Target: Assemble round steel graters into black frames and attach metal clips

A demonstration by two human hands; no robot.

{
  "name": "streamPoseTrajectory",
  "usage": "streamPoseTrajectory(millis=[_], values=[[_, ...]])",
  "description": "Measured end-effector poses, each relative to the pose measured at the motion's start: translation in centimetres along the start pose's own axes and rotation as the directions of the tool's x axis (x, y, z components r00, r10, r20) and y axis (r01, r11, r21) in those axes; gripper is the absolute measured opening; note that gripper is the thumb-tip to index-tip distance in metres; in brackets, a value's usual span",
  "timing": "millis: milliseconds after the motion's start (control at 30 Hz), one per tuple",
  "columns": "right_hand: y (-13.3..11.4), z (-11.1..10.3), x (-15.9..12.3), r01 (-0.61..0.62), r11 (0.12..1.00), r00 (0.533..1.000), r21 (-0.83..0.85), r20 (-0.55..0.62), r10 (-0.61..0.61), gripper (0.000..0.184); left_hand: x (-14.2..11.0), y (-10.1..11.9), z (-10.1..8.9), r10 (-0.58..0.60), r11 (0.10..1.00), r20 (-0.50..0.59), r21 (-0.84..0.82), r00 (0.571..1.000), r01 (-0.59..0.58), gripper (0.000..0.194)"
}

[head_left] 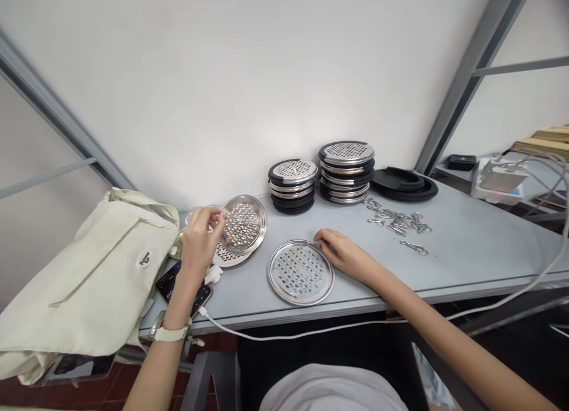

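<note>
A round metal grater plate (301, 273) with raised teeth and some yellowish-green marks lies flat near the table's front edge. My right hand (340, 251) rests at its upper right rim, fingers curled against the edge. Up to the left, my left hand (202, 236) is raised with thumb and fingers pinched together. Something small and pale shows at its fingertips, too unclear to name. Just beside that hand, a shiny round grater plate (242, 226) overlaps another perforated plate (227, 258) on the table.
Two stacks of grater plates with black rings (293, 188) (347, 172) stand by the wall. Black round trays (402, 185) and scattered metal clips (400, 221) lie to the right. A cream bag (89, 274), a phone (202, 298) and a white cable (284, 338) are nearby.
</note>
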State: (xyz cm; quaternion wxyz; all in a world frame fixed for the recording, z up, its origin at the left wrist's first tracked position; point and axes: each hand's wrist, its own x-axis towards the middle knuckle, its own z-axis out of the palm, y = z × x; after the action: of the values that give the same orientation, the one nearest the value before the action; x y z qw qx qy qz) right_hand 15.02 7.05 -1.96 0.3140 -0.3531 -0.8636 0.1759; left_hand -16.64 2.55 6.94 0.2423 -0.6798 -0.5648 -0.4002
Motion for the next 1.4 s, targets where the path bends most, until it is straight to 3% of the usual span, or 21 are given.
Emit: streamPoseTrajectory(millis=[67, 100, 167, 233, 333, 400, 467, 533, 600, 633, 700, 767, 867, 1033, 1167, 1400], values=[[-0.2, -0.2, 0.0, 0.004, 1.000, 1.000, 0.007, -0.012, -0.004, 0.014, 0.0, 1.5, 0.2, 0.197, 0.979, 0.001, 0.058, 0.980, -0.197, 0.010], [-0.3, -0.3, 0.1, 0.006, 1.000, 1.000, 0.013, -0.021, -0.006, 0.014, -0.1, 2.4, 0.3, 0.312, 0.946, 0.010, 0.091, 0.950, -0.312, 0.009], [-0.5, -0.5, 0.1, 0.006, 1.000, 0.999, 0.020, -0.043, -0.006, 0.014, -0.8, 4.1, 0.5, 0.512, 0.848, 0.045, 0.133, 0.858, -0.513, 0.004], [-0.5, -0.5, 0.2, 0.001, 1.000, 0.998, 0.017, -0.070, 0.001, 0.015, -2.0, 5.8, 0.6, 0.651, 0.755, 0.008, 0.103, 0.759, -0.648, 0.009], [-0.4, -0.5, 0.2, -0.021, 1.000, 0.995, 0.000, -0.101, 0.021, 0.016, -4.4, 8.3, 0.8, 0.773, 0.633, 0.052, 0.006, 0.632, -0.774, 0.018], [-0.3, -0.4, 0.2, -0.040, 0.999, 0.992, -0.012, -0.117, 0.038, 0.016, -6.1, 9.6, 1.1, 0.806, 0.591, 0.089, -0.050, 0.585, -0.805, 0.015], [-0.2, -0.4, 0.3, -0.055, 0.998, 0.990, -0.020, -0.131, 0.051, 0.016, -7.5, 10.3, 1.4, 0.812, 0.584, 0.105, -0.133, 0.574, -0.801, 0.008], [-0.2, -0.4, 0.2, -0.063, 0.998, 0.989, -0.023, -0.132, 0.060, 0.015, -8.4, 10.5, 1.6, 0.775, 0.629, 0.123, -0.254, 0.620, -0.735, 0.018], [-0.3, -0.4, 0.2, -0.064, 0.998, 0.991, -0.024, -0.117, 0.061, 0.015, -8.8, 10.2, 1.4, 0.668, 0.730, 0.192, -0.359, 0.719, -0.582, 0.033], [-0.3, -0.5, 0.2, -0.063, 0.998, 0.992, -0.025, -0.106, 0.060, 0.015, -8.8, 10.0, 1.2, 0.605, 0.779, 0.258, -0.387, 0.753, -0.493, 0.031], [-0.5, -0.6, 0.2, -0.060, 0.998, 0.995, -0.027, -0.088, 0.057, 0.017, -8.8, 9.4, 0.7, 0.420, 0.888, 0.406, -0.369, 0.812, -0.274, 0.027], [-0.6, -0.6, 0.2, -0.059, 0.998, 0.996, -0.026, -0.074, 0.057, 0.018, -8.7, 8.7, 0.2, 0.219, 0.945, 0.496, -0.322, 0.840, -0.057, 0.034], [-0.8, -0.6, 0.2, -0.055, 0.998, 0.997, -0.028, -0.062, 0.053, 0.020, -9.2, 7.6, 0.0, 0.013, 0.937, 0.568, -0.294, 0.823, 0.189, 0.045], [-0.5, -0.4, 0.1, -0.022, 0.998, 0.998, -0.051, -0.066, 0.018, 0.026, -10.4, 7.0, 0.4, -0.185, 0.843, 0.662, -0.274, 0.727, 0.464, 0.048], [-0.4, -0.2, 0.0, -0.013, 0.999, 1.000, -0.029, -0.029, 0.012, 0.029, -10.5, 7.5, 0.6, -0.177, 0.821, 0.679, -0.298, 0.712, 0.488, 0.050], [-0.5, -0.3, -0.1, -0.024, 0.997, 1.000, 0.068, 0.009, 0.023, 0.026, -10.2, 7.5, 1.2, -0.245, 0.769, 0.569, -0.379, 0.785, 0.515, 0.042]])
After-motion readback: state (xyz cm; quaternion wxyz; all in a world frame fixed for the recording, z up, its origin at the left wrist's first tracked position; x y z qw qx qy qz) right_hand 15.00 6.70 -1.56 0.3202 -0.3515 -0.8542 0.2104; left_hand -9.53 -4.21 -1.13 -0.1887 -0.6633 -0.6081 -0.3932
